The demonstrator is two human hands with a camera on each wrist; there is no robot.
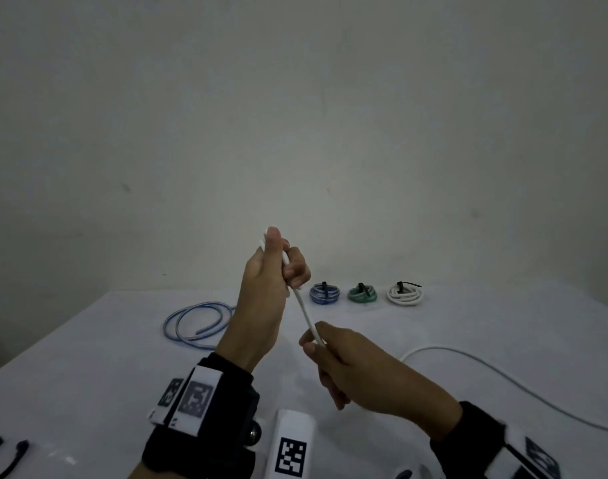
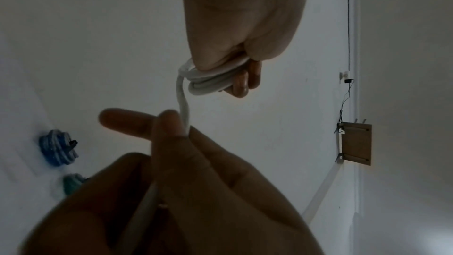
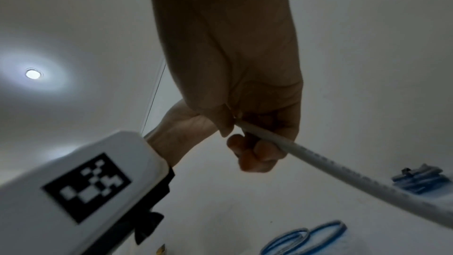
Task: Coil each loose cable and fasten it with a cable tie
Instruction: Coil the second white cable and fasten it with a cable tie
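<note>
black cable ties (image 1: 5, 454) nearest; loose blue cable (image 1: 197, 323) beyond.

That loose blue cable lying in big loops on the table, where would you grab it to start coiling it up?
Probably at its free end, which lies inside the loops of the loose blue cable, coming straight down from above. It lies flat on the table with open space around it, so a thumb-and-finger pinch fits there, and winding can begin from that end.
</note>
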